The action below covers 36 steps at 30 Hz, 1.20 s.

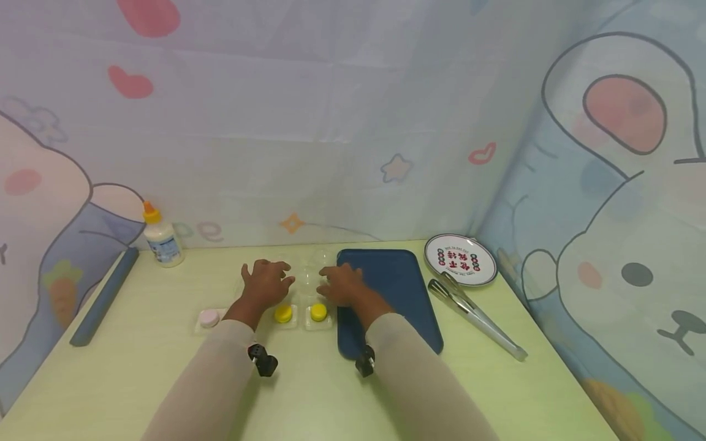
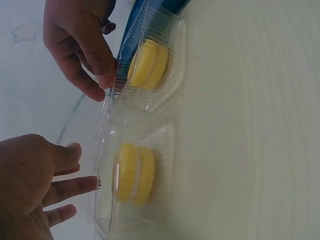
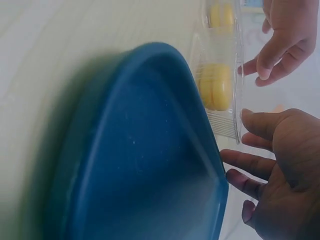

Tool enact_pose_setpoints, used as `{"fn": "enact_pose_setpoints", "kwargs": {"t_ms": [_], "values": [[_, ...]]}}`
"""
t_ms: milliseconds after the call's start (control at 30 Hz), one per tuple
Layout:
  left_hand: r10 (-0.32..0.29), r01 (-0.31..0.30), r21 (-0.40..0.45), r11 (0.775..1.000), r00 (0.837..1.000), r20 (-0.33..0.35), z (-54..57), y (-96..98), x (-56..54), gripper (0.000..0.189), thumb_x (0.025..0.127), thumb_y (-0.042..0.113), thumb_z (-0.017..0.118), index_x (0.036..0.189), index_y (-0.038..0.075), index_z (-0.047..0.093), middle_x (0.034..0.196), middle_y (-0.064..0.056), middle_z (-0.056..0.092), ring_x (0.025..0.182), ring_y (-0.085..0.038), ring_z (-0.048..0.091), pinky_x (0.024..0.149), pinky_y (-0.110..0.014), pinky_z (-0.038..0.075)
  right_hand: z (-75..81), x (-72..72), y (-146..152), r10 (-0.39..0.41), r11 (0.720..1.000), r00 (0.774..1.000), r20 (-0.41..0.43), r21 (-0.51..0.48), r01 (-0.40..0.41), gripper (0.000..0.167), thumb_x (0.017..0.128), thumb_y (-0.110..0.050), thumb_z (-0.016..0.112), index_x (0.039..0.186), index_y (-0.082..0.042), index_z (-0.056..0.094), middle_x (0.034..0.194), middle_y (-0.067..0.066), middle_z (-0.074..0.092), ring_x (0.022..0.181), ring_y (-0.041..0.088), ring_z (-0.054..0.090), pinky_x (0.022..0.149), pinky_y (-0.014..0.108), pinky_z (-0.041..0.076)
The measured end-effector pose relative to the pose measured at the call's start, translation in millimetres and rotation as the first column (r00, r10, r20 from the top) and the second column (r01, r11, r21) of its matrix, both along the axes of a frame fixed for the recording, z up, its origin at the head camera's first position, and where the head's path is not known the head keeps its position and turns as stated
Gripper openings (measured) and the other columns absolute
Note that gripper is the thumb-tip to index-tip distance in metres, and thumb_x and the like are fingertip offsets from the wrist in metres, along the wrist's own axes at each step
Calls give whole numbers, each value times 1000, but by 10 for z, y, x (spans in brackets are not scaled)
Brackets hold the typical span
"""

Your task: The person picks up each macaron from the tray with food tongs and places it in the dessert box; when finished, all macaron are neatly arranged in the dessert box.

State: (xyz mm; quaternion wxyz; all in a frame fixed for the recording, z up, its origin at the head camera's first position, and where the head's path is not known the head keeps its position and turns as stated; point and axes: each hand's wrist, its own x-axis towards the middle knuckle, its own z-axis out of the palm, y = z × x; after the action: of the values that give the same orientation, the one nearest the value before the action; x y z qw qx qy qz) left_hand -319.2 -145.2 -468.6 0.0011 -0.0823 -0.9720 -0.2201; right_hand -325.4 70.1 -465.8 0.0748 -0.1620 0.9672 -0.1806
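Two yellow macarons [image 1: 284, 313] sit in clear plastic packaging [image 1: 309, 326] at the middle of the table, the clear lid part raised behind them. My left hand [image 1: 265, 285] is over the left side of the packaging, fingers spread; in the left wrist view one fingertip meets the clear plastic edge beside a macaron [image 2: 134, 174]. On the other side, my right hand [image 1: 344, 285] reaches over the blue tray [image 1: 391, 269]. Its thumb is right at the plastic's edge in the right wrist view, and the other fingers extend loosely past the tray rim [image 3: 172, 52].
A pink macaron [image 1: 209, 318] in clear plastic lies left of my left forearm. Farther left are a glue bottle [image 1: 164, 245] and a grey-blue roll [image 1: 105, 298]. Metal tongs [image 1: 477, 315] and a printed white plate [image 1: 460, 260] lie right of the tray. A cartoon-patterned curtain [image 1: 309, 122] hangs behind.
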Motion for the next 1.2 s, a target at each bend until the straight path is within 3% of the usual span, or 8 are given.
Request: {"fn": "enact_pose_setpoints", "kwargs": {"t_ms": [367,533,733,800,867,967,1067,1200], "values": [[-15,16,10,1000,999,-47,-30,36,38,36,110,24,64,138,3,72,120,-15,82,153,-50,46,129,-83,10,-22,20,-33,5,1000,1000,11,-6,-5,43,113,-30,58,154,-18,63,145,7,72,144,36,52,123,65,32],[-18,19,12,1000,998,-66,-9,51,49,34,110,20,63,138,2,73,128,-19,79,152,-50,48,130,-82,9,-27,15,-28,-8,998,1000,4,-60,8,43,112,-30,60,152,-15,65,149,9,70,149,39,49,127,67,29],[-29,37,68,997,992,-119,16,63,57,31,109,13,63,135,-1,73,122,-20,81,131,-44,69,131,-78,15,-11,13,-4,-35,988,999,-18,-152,32,41,113,-28,60,148,-9,68,152,11,68,155,42,49,132,73,21],[-29,43,116,992,992,-121,18,68,63,31,108,10,64,136,-3,72,116,-20,83,120,-40,76,133,-74,16,-5,12,11,-43,981,998,-38,-189,35,38,113,-25,60,145,-7,71,149,12,70,150,40,56,131,70,28],[-29,49,159,986,992,-123,15,72,68,34,107,8,65,139,-3,70,113,-20,83,112,-39,79,135,-69,18,5,18,32,-43,970,997,-59,-243,28,35,112,-20,61,141,-3,73,144,14,73,139,38,65,125,63,43],[-14,43,221,974,992,-129,32,75,93,40,105,7,69,144,-2,66,113,-21,82,111,-40,78,134,-63,29,29,34,69,-38,951,994,-103,-310,4,29,110,-11,64,135,0,76,136,17,77,122,35,74,103,49,62],[7,28,262,965,991,-130,55,79,120,52,104,9,72,153,1,58,115,-20,82,112,-41,77,120,-62,48,57,55,105,-42,932,991,-123,-363,-6,27,108,-4,65,132,1,77,132,18,78,114,34,77,90,41,66],[8,25,300,954,994,-107,84,94,161,60,104,12,74,159,4,51,116,-17,82,104,-37,76,102,-57,59,77,70,147,-85,899,992,-94,-436,35,25,107,-3,67,129,1,78,124,18,79,104,30,79,83,36,67]]}}
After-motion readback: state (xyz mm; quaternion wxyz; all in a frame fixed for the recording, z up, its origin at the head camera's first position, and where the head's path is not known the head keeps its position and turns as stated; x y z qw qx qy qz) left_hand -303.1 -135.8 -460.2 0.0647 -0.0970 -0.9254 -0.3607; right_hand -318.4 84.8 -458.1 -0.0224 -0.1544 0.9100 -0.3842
